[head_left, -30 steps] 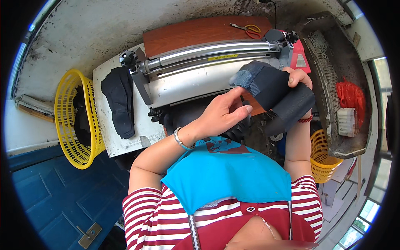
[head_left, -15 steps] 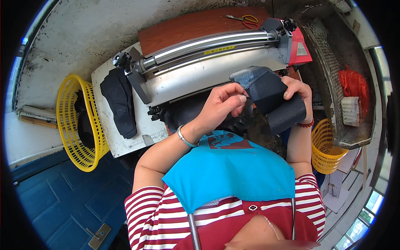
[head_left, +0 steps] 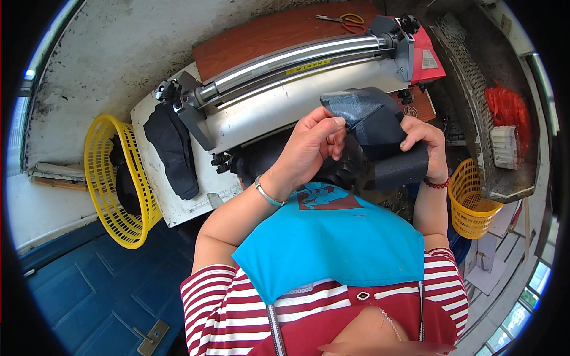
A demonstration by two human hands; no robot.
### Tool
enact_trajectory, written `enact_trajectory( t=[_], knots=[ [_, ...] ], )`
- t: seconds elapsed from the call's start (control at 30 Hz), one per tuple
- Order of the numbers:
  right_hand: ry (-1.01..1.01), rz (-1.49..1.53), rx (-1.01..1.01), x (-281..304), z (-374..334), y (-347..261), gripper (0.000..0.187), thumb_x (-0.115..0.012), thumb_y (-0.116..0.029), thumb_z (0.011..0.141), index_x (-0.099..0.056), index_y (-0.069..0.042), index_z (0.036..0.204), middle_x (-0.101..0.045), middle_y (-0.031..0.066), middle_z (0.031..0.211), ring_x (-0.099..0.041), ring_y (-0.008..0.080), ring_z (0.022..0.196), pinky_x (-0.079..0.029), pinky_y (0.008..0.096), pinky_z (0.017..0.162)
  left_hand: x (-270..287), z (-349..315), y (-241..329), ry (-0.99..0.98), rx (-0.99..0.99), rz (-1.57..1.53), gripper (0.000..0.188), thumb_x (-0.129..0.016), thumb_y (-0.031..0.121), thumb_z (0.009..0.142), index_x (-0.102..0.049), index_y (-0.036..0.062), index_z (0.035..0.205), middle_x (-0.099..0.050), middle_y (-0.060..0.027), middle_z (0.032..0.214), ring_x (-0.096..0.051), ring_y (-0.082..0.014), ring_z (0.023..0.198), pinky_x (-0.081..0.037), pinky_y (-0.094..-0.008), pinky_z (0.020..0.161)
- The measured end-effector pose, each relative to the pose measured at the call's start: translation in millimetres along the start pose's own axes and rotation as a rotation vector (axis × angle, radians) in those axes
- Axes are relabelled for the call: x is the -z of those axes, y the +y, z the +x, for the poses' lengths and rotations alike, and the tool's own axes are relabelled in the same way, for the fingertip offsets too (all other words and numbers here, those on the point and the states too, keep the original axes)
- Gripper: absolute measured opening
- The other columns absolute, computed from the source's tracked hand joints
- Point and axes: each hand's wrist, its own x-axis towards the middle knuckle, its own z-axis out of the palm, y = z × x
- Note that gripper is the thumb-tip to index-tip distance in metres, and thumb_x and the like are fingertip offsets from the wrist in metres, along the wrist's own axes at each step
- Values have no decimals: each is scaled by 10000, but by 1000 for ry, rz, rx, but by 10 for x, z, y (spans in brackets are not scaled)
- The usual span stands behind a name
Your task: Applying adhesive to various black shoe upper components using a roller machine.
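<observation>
A black piece of shaped material with a grey-blue textured end (head_left: pixel 377 121), resembling a shoe upper, is held up in front of the machine's metal bed. My left hand (head_left: pixel 312 145) pinches its grey edge between thumb and fingertips. On the other side my right hand (head_left: pixel 424 145) grips the piece with curled fingers, the thumb over its edge. A broad dark flap (head_left: pixel 401 171) hangs below, by the right palm. To the left, a pile of flat black pieces (head_left: pixel 171 151) lies on the white tabletop (head_left: pixel 205 204).
Beyond my hands stands a roller machine (head_left: pixel 297 68) with a red end housing. Red-and-yellow handled snips (head_left: pixel 350 22) rest on the brown board behind it. Yellow baskets stand at left (head_left: pixel 145 222) and right (head_left: pixel 472 193). A metal trough (head_left: pixel 504 193) holds a red bag (head_left: pixel 507 113).
The held piece has shifted slightly up and left, and its hanging flap has turned nearer level. My left hand has moved up along the grey edge.
</observation>
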Motion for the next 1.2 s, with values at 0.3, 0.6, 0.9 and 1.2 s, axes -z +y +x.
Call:
enact_trajectory(
  t=[0.3, 0.6, 0.9, 1.2],
  knots=[
    [61, -168, -68, 82, -257, -56, 248, -872, -182, 768, -725, -34, 902, -672, 37, 848, -567, 153, 789, -427, 289, 707, 59, 22, -101, 73, -71, 71, 93, -639, 154, 1000, -626, 99, 926, -615, -25, 764, -613, -146, 660, -518, -296, 602],
    [162, -194, -110, 110, -495, 16, 257, -837, -238, 834, -725, -23, 918, -669, 45, 847, -589, 145, 795, -444, 284, 717, 122, 53, -252, 90, -136, 226, 72, -651, 120, 994, -666, 67, 949, -652, -35, 783, -618, -129, 670, -519, -276, 613],
    [228, -201, -185, 265, -764, 137, 322, -779, -329, 919, -710, -17, 955, -669, 43, 876, -598, 133, 813, -457, 278, 741, 217, 94, -456, 86, -55, 433, 130, -673, 140, 983, -692, 35, 909, -687, -44, 782, -625, -99, 685, -505, -250, 630],
    [351, -265, -372, 709, -1109, 279, 210, -717, -195, 978, -702, 14, 986, -675, -4, 911, -621, 54, 857, -498, 209, 751, 246, 332, -801, 41, 74, 523, 250, -697, 190, 971, -697, 29, 780, -681, -33, 748, -617, -92, 653, -499, -245, 605]
  ],
)
